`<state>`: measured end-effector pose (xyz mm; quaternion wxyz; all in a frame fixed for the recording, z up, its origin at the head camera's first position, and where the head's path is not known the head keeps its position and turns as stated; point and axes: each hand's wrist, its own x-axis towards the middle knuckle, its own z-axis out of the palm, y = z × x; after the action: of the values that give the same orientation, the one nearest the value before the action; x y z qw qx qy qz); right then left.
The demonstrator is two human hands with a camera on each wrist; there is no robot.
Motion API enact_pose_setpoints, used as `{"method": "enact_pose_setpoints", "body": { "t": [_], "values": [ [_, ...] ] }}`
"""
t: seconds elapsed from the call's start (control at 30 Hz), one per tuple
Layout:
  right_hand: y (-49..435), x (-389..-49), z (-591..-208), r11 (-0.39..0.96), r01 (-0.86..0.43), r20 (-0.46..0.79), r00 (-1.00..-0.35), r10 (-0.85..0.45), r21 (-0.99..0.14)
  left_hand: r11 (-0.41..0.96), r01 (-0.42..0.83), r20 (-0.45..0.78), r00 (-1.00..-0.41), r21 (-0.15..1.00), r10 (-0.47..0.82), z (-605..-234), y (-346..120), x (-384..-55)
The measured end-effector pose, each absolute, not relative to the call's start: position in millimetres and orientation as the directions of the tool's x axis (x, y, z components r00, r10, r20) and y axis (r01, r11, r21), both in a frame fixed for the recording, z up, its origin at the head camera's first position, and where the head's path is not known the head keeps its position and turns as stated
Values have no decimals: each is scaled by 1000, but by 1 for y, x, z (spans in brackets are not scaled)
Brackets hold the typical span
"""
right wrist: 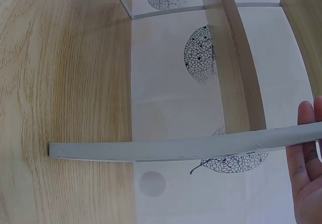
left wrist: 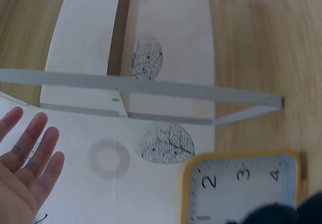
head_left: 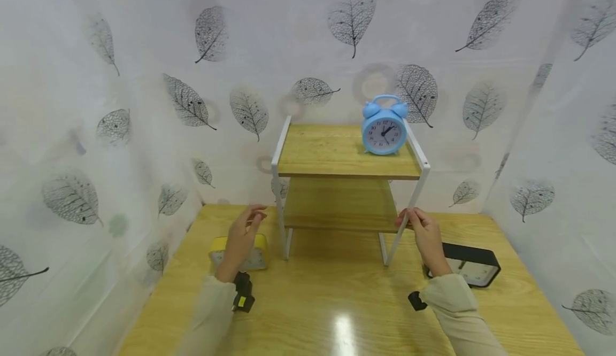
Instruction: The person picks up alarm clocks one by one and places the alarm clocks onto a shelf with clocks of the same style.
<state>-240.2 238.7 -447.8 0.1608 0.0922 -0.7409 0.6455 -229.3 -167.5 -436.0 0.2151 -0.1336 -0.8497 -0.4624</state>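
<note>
A two-tier wooden shelf [head_left: 332, 153] with white metal legs stands on the table. Near its left side my left hand [head_left: 243, 235] hovers apart from the frame, fingers loosely spread and holding nothing; the palm [left wrist: 20, 183] shows in the left wrist view. At the opposite side my right hand [head_left: 425, 235] grips the right front leg [right wrist: 176, 149], with fingers [right wrist: 307, 113] passing behind it. A light blue twin-bell alarm clock [head_left: 384, 131] stands on the top board, toward the right.
A yellow-framed clock [head_left: 260, 252] is on the table behind my left forearm. To the right lies a black-framed clock [head_left: 474, 265], partly hidden by my right wrist. Leaf-patterned sheeting [head_left: 308, 40] encloses the table [head_left: 308, 302] at the back and sides.
</note>
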Motion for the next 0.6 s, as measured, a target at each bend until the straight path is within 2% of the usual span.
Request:
{"method": "enact_pose_setpoints", "body": {
  "t": [0.17,0.6],
  "values": [
    [239,-240,-448,153,-338,352,-933,76,-928,598,417,487,-872,684,51,-441,-182,-215],
    [237,-240,-447,143,-341,355,-931,88,-929,685,330,365,-925,649,100,-470,-216,-188]
  ]
}}
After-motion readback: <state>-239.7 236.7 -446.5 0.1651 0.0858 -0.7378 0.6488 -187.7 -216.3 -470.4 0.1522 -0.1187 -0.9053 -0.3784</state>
